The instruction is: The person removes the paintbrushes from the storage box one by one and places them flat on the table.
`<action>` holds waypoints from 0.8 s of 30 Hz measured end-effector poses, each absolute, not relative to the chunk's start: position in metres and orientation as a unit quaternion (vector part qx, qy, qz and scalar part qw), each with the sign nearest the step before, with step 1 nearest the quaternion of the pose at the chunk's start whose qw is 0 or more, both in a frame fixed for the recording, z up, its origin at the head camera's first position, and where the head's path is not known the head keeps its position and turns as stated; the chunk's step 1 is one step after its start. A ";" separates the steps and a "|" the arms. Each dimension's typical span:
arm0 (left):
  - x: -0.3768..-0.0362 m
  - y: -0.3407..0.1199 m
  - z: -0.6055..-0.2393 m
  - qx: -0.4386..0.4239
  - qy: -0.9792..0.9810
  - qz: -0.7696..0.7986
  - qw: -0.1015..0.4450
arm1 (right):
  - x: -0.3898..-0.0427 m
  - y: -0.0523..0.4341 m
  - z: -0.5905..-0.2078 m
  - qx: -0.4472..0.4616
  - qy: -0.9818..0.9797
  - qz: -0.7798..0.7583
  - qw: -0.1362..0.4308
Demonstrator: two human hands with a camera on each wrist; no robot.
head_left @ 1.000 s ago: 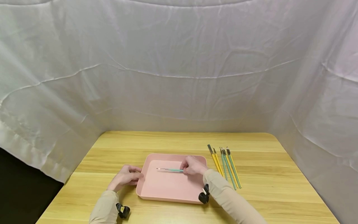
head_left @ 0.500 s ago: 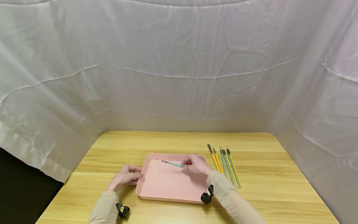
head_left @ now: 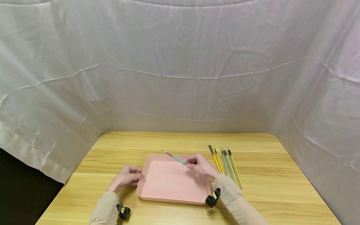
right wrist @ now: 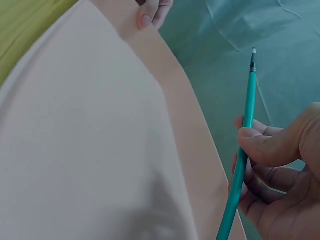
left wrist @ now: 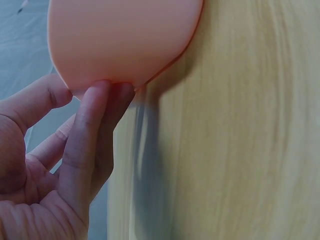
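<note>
A green-handled paintbrush is pinched between the thumb and fingers of my right hand, over the far right part of a pink tray. Its bristle end points away to the left, past the tray's far rim; the right wrist view shows the brush apart from the tray wall. My left hand grips the left wall of the tray, thumb over the rim. In the left wrist view, fingers press against the outside of the tray wall.
Several yellow and green paintbrushes lie side by side on the wooden table, just right of the tray. Grey cloth hangs around the table's back and sides. Each wrist bears a small black camera.
My right hand has moved slightly back and to the right. The paintbrush has gone from lying nearly level across the tray to a slant, its tip now past the far rim. My left hand stays put.
</note>
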State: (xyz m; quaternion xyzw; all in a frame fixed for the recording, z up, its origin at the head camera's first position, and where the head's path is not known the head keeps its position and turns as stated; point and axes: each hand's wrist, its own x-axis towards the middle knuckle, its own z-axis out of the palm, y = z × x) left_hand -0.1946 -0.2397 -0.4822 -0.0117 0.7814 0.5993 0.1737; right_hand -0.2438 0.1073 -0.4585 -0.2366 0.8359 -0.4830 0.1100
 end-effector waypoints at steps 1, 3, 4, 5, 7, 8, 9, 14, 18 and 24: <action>-0.195 -0.240 -0.482 -0.012 0.781 0.600 0.174 | -0.243 0.108 -0.458 -0.234 0.832 -0.490 0.112; -0.195 -0.240 -0.482 -0.012 0.781 0.600 0.174 | -0.240 0.110 -0.457 -0.227 0.829 -0.499 0.109; -0.195 -0.240 -0.482 -0.012 0.781 0.599 0.174 | -0.239 0.111 -0.457 -0.225 0.828 -0.503 0.107; -0.195 -0.239 -0.482 -0.013 0.782 0.599 0.173 | -0.238 0.112 -0.457 -0.221 0.827 -0.505 0.105; -0.194 -0.239 -0.482 -0.014 0.782 0.599 0.173 | -0.236 0.115 -0.456 -0.212 0.826 -0.513 0.099; -0.194 -0.239 -0.482 -0.015 0.782 0.598 0.172 | -0.235 0.117 -0.456 -0.209 0.825 -0.516 0.095; -0.194 -0.239 -0.481 -0.016 0.782 0.598 0.172 | -0.234 0.118 -0.456 -0.206 0.824 -0.520 0.093; -0.193 -0.239 -0.479 -0.017 0.781 0.600 0.173 | -0.231 0.126 -0.453 -0.203 0.810 -0.546 0.069; -0.193 -0.238 -0.478 -0.021 0.782 0.600 0.169 | -0.229 0.132 -0.451 -0.206 0.802 -0.559 0.045; -0.194 -0.237 -0.479 -0.023 0.785 0.597 0.165 | -0.228 0.143 -0.451 -0.176 0.783 -0.596 0.022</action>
